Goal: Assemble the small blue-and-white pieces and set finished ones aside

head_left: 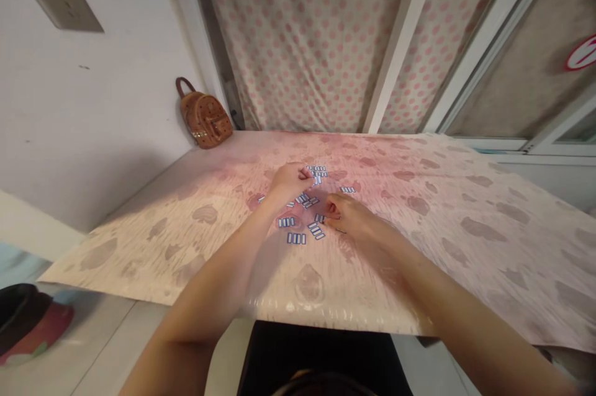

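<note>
Small flat blue-and-white striped pieces (297, 238) lie scattered on the patterned tablecloth, some overlapping. My left hand (292, 180) is closed in a pinch at a tilted striped piece (317, 180), beside a small cluster of pieces (316, 169) at the back. To the right, my right hand (349, 213) has its fingers curled down, the tips at another striped piece (320, 218) that they partly cover. Between the hands several pieces (305, 199) overlap. One lone piece (347, 189) sits just beyond my right hand.
The tablecloth (419, 284) covers a wide table. A brown mini backpack (207, 118) leans at the back left against the white wall (116, 104). A dotted curtain (316, 42) hangs behind the table. On the floor at left stands a dark and red object (35, 321).
</note>
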Available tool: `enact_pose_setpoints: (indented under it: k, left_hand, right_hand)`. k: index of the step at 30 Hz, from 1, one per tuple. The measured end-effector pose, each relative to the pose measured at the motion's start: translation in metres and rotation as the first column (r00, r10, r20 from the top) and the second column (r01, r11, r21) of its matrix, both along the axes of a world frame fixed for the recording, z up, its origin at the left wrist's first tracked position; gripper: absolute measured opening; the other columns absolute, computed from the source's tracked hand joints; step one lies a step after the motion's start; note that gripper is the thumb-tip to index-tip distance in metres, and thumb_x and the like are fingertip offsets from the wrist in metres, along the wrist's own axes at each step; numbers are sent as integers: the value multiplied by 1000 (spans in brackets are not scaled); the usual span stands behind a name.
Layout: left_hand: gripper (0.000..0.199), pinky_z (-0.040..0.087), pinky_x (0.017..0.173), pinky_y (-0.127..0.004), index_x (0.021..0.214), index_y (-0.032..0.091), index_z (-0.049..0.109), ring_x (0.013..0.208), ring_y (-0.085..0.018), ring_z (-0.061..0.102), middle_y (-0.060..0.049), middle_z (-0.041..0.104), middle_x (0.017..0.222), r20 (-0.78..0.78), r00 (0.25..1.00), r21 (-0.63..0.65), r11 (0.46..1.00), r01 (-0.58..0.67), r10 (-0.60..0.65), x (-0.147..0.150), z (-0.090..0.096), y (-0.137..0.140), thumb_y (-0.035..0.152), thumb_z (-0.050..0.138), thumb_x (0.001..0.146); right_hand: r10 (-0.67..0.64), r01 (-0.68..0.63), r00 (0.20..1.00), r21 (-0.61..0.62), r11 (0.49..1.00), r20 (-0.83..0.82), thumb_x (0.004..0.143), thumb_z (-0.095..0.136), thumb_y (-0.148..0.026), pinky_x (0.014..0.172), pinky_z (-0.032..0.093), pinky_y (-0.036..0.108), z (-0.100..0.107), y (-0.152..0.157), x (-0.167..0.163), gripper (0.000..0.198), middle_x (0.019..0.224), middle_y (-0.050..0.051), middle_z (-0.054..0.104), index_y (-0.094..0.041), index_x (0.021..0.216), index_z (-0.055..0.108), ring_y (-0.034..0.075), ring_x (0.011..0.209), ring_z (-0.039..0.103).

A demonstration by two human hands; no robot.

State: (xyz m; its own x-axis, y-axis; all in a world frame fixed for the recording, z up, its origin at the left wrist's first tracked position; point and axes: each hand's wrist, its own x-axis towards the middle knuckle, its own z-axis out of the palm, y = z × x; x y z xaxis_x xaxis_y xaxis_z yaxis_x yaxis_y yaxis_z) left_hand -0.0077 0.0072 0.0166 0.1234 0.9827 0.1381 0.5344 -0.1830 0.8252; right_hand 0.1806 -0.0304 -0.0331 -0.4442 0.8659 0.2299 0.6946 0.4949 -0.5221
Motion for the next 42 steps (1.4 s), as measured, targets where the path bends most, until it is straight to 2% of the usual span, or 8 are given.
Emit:
enact_pose_setpoints:
  k: [6,12,16,21,26,33,39,42]
  left_hand:
    - [6,45,58,-19,79,13,66,61,-10,62,-1,67,68,54,998,-19,999,27,-26,1,-9,10,8,64,76]
    - [7,44,56,-19,78,12,65,58,-10,60,0,64,64,129,989,-34,997,74,-69,1,-12,12,6,66,74]
    - [9,47,58,-20,80,10,64,56,-8,59,1,64,62,269,960,-136,984,115,-75,2,-4,6,4,67,75]
    - [13,50,63,-21,83,9,64,61,-8,61,0,65,65,372,926,-168,976,139,-68,2,0,4,1,68,74]
    - [15,49,58,-20,85,10,62,57,-8,61,1,64,62,372,927,-155,982,107,-42,1,-2,6,0,66,76]
    - [15,47,56,-20,81,13,58,57,-9,59,1,63,63,372,928,-140,988,63,-6,0,1,5,1,66,75]
    - [12,44,56,-20,78,13,60,57,-8,57,1,62,65,353,936,-109,993,52,-10,-1,-3,10,2,66,74]
    - [12,44,57,-20,78,13,62,60,-9,57,1,62,65,354,935,-97,994,50,-13,-1,-5,12,3,66,72]
  right_hand:
    - [33,-31,999,-53,998,36,72,69,-24,61,38,29,-6,4,2,15,84,4,61,-21,80,57,17,70,54]
    - [-8,9,1000,-116,993,7,71,64,-19,58,34,29,-4,-1,0,11,76,2,60,-21,79,56,16,65,53]
    - [-19,17,1000,-79,997,-22,69,64,-17,59,34,29,1,-4,-1,10,74,2,59,-22,74,56,17,65,52]
    - [-28,28,1000,2,1000,-11,76,64,-24,60,34,29,11,-14,-9,13,77,3,59,-21,71,52,16,69,51]
    - [18,-19,996,14,1000,89,71,74,-36,59,31,28,9,-25,-24,29,77,1,58,-21,70,50,15,67,49]
    - [62,-58,996,-69,996,59,74,69,-24,60,31,25,4,-30,-31,19,83,0,57,-20,75,50,13,71,50]
    - [2,5,996,-78,997,92,71,72,-28,59,32,26,7,-30,-26,26,79,0,56,-21,73,47,14,69,49]
    - [37,-28,993,-80,996,108,72,70,-27,59,32,27,5,-30,-25,21,79,1,57,-20,72,49,15,70,50]
